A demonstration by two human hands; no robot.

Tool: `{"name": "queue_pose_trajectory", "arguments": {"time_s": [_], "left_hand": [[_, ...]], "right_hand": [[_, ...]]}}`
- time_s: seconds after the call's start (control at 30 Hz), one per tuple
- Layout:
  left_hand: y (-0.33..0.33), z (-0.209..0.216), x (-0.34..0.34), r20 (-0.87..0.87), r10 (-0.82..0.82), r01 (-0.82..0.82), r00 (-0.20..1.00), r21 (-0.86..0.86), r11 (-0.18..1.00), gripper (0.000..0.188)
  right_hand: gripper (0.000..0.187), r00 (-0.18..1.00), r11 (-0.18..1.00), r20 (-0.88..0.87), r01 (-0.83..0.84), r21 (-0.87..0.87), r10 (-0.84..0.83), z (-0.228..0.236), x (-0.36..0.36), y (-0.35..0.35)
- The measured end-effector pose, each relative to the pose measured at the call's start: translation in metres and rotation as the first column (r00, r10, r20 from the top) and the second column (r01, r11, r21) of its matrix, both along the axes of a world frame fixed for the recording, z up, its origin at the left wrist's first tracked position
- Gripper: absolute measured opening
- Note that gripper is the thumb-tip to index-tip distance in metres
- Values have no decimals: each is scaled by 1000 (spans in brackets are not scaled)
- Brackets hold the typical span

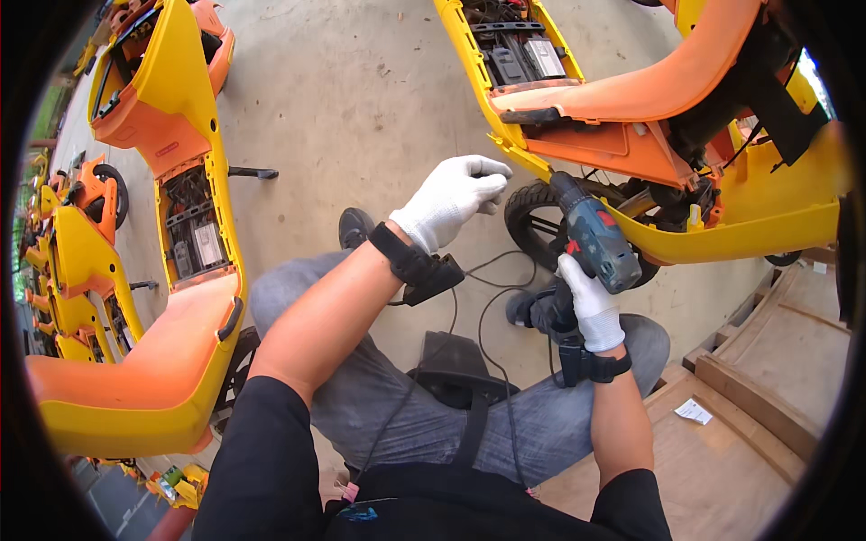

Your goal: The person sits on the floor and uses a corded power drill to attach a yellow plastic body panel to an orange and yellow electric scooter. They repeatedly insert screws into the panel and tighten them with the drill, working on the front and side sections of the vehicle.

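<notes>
My right hand [591,305], in a white glove, is wrapped round the handle of a blue-grey cordless drill [599,238]. The drill's chuck end points up and left, at the lower edge of a yellow and orange scooter [595,162]; I cannot make out whether its tip touches the bodywork. To the left of the drill, my white-gloved left hand [442,203] is held in the air with thumb and fingers pinched together. Anything in that pinch is too small to make out. Under the scooter's yellow side panel [749,236] shows a black wheel [534,221].
Another yellow and orange scooter [194,207] stands on my left, its floor compartment uncovered, with several more behind it. Wooden boards [722,433] lie at the lower right. Black cables [487,334] hang between my knees, over a dark strapped object [465,365].
</notes>
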State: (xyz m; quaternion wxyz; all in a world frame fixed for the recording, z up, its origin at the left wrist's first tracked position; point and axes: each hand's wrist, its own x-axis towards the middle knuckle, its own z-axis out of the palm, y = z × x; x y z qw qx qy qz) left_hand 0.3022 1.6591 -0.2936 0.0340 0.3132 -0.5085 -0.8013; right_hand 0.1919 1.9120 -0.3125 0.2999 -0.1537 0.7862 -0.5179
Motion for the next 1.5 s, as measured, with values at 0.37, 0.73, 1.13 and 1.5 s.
{"name": "queue_pose_trajectory", "arguments": {"time_s": [0.37,0.73,1.13,1.5], "left_hand": [[-4,12,3,6,-18,18,1000,31,999,20],[-6,6,10,-43,13,-10,999,74,997,21],[-3,0,8,-167,85,-39,982,258,965,18],[-1,-1,4,-143,23,11,989,228,974,17]], "right_hand": [[29,994,987,-66,-72,144,82,5,-5,29],[35,949,977,293,-54,-207,115,44,11,-5],[44,847,922,463,-76,-379,260,55,18,-6],[43,850,925,457,-86,-371,262,56,16,-5]]}}
